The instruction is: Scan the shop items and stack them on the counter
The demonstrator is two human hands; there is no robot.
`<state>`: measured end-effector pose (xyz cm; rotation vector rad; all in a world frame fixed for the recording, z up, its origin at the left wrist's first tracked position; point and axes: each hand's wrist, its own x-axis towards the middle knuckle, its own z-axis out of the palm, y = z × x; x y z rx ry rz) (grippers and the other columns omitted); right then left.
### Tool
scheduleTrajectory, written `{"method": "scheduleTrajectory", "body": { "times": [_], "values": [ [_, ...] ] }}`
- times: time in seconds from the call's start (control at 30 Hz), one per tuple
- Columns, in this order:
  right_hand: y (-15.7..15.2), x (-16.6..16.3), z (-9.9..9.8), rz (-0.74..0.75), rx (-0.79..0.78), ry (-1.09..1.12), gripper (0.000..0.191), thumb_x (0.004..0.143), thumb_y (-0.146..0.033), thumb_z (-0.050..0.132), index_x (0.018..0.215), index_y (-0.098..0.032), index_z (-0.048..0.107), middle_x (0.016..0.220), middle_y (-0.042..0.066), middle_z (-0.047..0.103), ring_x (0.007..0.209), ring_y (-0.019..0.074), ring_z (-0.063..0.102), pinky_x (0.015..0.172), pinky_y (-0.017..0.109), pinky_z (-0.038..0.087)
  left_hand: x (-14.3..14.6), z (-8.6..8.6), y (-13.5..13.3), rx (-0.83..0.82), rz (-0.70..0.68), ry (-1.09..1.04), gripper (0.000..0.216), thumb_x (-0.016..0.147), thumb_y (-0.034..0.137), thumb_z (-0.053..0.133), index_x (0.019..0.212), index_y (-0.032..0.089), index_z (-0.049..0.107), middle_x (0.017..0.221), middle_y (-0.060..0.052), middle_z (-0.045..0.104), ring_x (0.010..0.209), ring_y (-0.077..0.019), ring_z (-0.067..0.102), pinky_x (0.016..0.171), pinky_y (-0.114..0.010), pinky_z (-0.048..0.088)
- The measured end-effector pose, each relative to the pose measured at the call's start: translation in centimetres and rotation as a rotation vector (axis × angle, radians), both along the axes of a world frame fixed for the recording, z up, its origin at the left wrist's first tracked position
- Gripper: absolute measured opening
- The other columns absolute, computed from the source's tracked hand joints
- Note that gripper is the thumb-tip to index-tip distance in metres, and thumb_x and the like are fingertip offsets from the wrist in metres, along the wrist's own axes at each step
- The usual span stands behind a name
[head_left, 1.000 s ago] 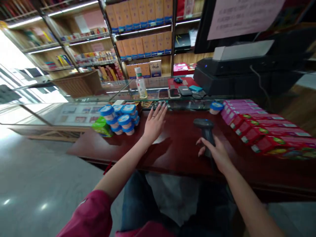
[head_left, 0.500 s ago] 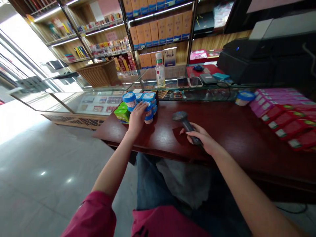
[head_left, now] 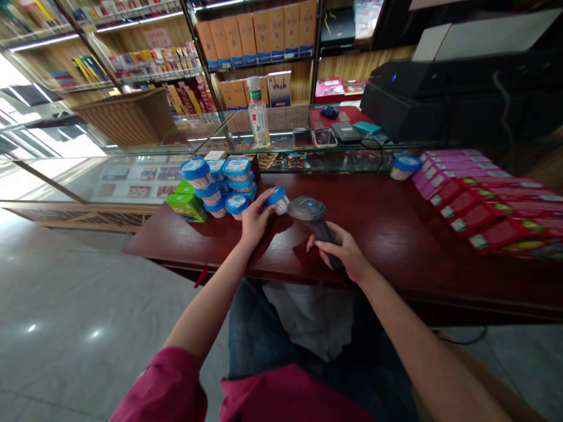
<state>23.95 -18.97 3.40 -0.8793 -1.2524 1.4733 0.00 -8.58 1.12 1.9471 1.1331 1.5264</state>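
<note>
My left hand (head_left: 257, 218) is closed around a small tub with a blue lid (head_left: 278, 200), tilted and raised above the dark wooden counter (head_left: 281, 246). Close to its right side is the head of a black barcode scanner (head_left: 310, 212). My right hand (head_left: 341, 249) grips that scanner by its handle, the head pointing left toward the tub. Left of my left hand stand stacked blue-lidded tubs (head_left: 209, 190), several in all. Green boxes (head_left: 188, 206) sit against the stack's left side. A single blue-lidded tub (head_left: 403, 167) stands apart at the right back of the counter.
Rows of purple boxes (head_left: 444, 170) and red boxes (head_left: 479, 211) cover the counter's right end. Behind the counter, a glass display case (head_left: 211, 132) carries a drink bottle (head_left: 258, 114), phones and a wicker basket (head_left: 127, 117). A black machine (head_left: 431, 94) stands at the back right.
My left hand has taken a tub from the stack and brought it right, beside the scanner head. The scanner stays in my right hand. The camera view has shifted to the right.
</note>
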Motion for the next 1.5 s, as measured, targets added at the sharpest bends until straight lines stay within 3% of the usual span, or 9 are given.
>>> {"method": "scheduleTrajectory", "body": {
  "times": [0.23, 0.47, 0.6, 0.7, 0.8, 0.87, 1.03, 1.27, 1.5],
  "values": [
    [0.1, 0.0, -0.5, -0.037, -0.013, -0.014, 0.038, 0.077, -0.036, 0.081, 0.105, -0.019, 0.061, 0.076, 0.001, 0.071, 0.04, 0.0079, 0.048, 0.032, 0.021, 0.035, -0.4, -0.2, 0.1, -0.017, 0.032, -0.032, 0.043, 0.089, 0.014, 0.059, 0.131, 0.02, 0.069, 0.14, -0.007, 0.068, 0.134, -0.0264, 0.061, 0.117, -0.044, 0.048],
    [-0.1, 0.2, 0.2, -0.02, 0.005, 0.041, 0.036, 0.081, -0.036, 0.077, 0.109, -0.02, 0.062, 0.081, 0.002, 0.071, 0.043, 0.0082, 0.048, 0.036, 0.022, 0.033, -0.4, 0.1, -0.3, 0.037, 0.078, 0.021, 0.039, 0.092, 0.018, 0.062, 0.129, 0.021, 0.071, 0.138, -0.007, 0.069, 0.134, -0.0259, 0.062, 0.118, -0.045, 0.047],
    [0.0, 1.4, 0.1, -0.194, 0.023, 0.126, 0.028, 0.081, -0.035, 0.077, 0.101, -0.02, 0.064, 0.087, 0.002, 0.07, 0.047, 0.0083, 0.049, 0.041, 0.024, 0.036, -0.1, 0.3, -0.7, 0.096, 0.042, 0.164, 0.038, 0.094, 0.019, 0.064, 0.131, 0.022, 0.069, 0.138, -0.008, 0.07, 0.132, -0.0254, 0.064, 0.117, -0.046, 0.049],
    [-0.2, 4.2, -0.1, -0.339, 0.055, 0.162, 0.034, 0.076, -0.028, 0.078, 0.106, -0.022, 0.064, 0.103, 0.004, 0.073, 0.058, 0.0106, 0.058, 0.053, 0.027, 0.048, 1.3, 0.4, -0.6, 0.181, -0.028, 0.349, 0.038, 0.096, 0.02, 0.062, 0.134, 0.024, 0.067, 0.138, -0.007, 0.069, 0.136, -0.0259, 0.061, 0.118, -0.048, 0.049],
    [-1.0, 8.7, -0.4, -0.459, 0.07, 0.107, 0.048, 0.077, -0.028, 0.078, 0.121, -0.026, 0.06, 0.135, 0.008, 0.067, 0.065, 0.0122, 0.066, 0.062, 0.031, 0.056, 4.5, 0.6, 0.2, 0.245, -0.133, 0.531, 0.039, 0.1, 0.021, 0.057, 0.138, 0.023, 0.063, 0.143, -0.009, 0.065, 0.144, -0.0273, 0.052, 0.12, -0.049, 0.048],
    [-1.6, 12.0, -0.6, -0.55, 0.066, 0.027, 0.055, 0.078, -0.032, 0.08, 0.127, -0.029, 0.055, 0.149, 0.009, 0.059, 0.063, 0.0115, 0.067, 0.055, 0.029, 0.055, 7.7, 0.8, 1.2, 0.258, -0.213, 0.62, 0.042, 0.101, 0.018, 0.052, 0.142, 0.021, 0.059, 0.149, -0.011, 0.06, 0.149, -0.0278, 0.045, 0.121, -0.049, 0.046],
    [-3.2, 17.6, -1.1, -0.673, 0.039, -0.118, 0.064, 0.077, -0.035, 0.083, 0.132, -0.027, 0.05, 0.142, 0.014, 0.064, 0.05, 0.0086, 0.059, 0.038, 0.023, 0.04, 18.2, 1.5, 3.7, 0.217, -0.345, 0.695, 0.056, 0.096, 0.004, 0.046, 0.151, 0.017, 0.047, 0.154, -0.015, 0.054, 0.151, -0.0236, 0.041, 0.12, -0.043, 0.045],
    [-3.6, 17.7, -0.7, -0.717, -0.002, -0.061, 0.065, 0.073, -0.032, 0.083, 0.13, -0.027, 0.053, 0.131, 0.011, 0.071, 0.048, 0.0087, 0.055, 0.04, 0.026, 0.043, 30.9, 2.4, 7.0, 0.227, -0.427, 0.695, 0.044, 0.098, 0.009, 0.053, 0.138, 0.025, 0.063, 0.152, -0.008, 0.058, 0.149, -0.0225, 0.046, 0.12, -0.041, 0.045],
    [-3.6, 18.3, -1.0, -0.687, -0.005, -0.02, 0.064, 0.077, -0.036, 0.08, 0.134, -0.027, 0.051, 0.133, 0.011, 0.07, 0.048, 0.0086, 0.054, 0.038, 0.026, 0.041, 36.2, 2.0, 9.7, 0.192, -0.377, 0.732, 0.041, 0.101, 0.021, 0.056, 0.142, 0.024, 0.061, 0.153, -0.01, 0.056, 0.148, -0.0258, 0.047, 0.119, -0.043, 0.045]
  ]
}}
